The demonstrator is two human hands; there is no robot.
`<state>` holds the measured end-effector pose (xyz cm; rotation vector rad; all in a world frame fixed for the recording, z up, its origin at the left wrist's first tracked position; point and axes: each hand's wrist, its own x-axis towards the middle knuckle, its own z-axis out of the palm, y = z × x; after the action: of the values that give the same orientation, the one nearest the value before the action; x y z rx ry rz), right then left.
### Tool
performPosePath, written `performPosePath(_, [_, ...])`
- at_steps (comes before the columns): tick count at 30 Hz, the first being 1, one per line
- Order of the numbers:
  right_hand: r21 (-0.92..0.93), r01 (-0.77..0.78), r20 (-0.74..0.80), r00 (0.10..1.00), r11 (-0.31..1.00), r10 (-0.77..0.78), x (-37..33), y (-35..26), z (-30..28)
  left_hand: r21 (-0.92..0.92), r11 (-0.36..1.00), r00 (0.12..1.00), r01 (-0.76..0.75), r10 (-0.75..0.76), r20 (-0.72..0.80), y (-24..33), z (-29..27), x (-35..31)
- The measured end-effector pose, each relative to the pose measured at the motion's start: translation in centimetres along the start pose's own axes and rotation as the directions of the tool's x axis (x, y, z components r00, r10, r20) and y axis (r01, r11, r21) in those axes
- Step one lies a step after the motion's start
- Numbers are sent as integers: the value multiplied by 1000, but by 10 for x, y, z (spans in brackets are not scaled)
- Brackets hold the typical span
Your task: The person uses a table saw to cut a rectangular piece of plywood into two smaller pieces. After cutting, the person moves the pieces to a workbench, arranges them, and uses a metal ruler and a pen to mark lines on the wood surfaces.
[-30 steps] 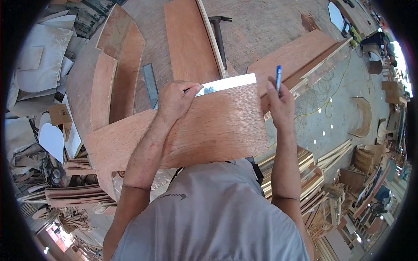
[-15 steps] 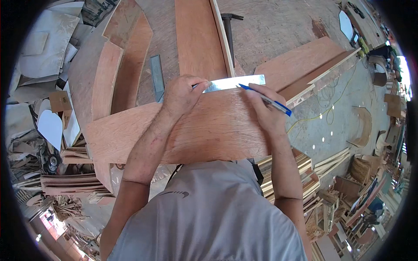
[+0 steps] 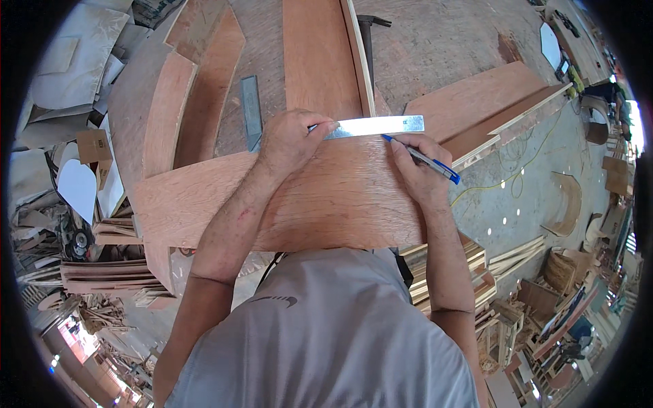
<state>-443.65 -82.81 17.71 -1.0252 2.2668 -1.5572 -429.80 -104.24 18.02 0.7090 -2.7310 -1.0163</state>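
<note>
A broad reddish-brown plywood board (image 3: 326, 197) lies in front of me. My left hand (image 3: 294, 139) is closed on the left end of a shiny metal straightedge (image 3: 381, 125), which lies along the board's far edge; that end is hidden under the fingers. Between the fingers of my right hand (image 3: 422, 170) is a pen (image 3: 428, 162) with blue ends and a pale barrel. Its left tip points at the straightedge's near edge; whether it touches the wood I cannot tell. A blue-grey bar (image 3: 251, 105) lies just beyond my left hand.
Beyond the board stands an L-shaped plywood piece (image 3: 320, 61), with a hammer (image 3: 368, 47) beside it. Angled plywood assemblies sit at left (image 3: 170, 112) and right (image 3: 476, 98). Wood strips (image 3: 442, 268) are stacked below right. A yellow cord (image 3: 520, 173) runs over the floor.
The straightedge and both hands sit slightly farther right in the picture, as does much of the far scene. The pen tip now sits just below the straightedge's near edge.
</note>
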Motion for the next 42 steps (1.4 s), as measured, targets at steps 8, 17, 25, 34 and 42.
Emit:
performPosePath(8, [-3, 33, 20, 999, 999, -33, 1, 1, 1, 17, 1000, 1000, 9, -9, 10, 1, -2, 0])
performPosePath(17, [-15, 86, 36, 996, 996, -86, 1, 3, 0, 10, 1000, 999, -28, 28, -15, 0, 0, 0])
performPosePath(25, [472, -128, -146, 964, 872, 221, -12, -5, -1, -43, 997, 998, 60, -61, -20, 12, -12, -3])
performPosePath(34, [-622, 334, 69, 925, 708, -375, -81, -80, -58, -106, 921, 864, -374, 387, 321, 99, -53, -40])
performPosePath(42, [150, -470, -142, 860, 870, 490, -208, -79, -23, -326, 871, 921, -367, 390, 4, 49, -50, -31])
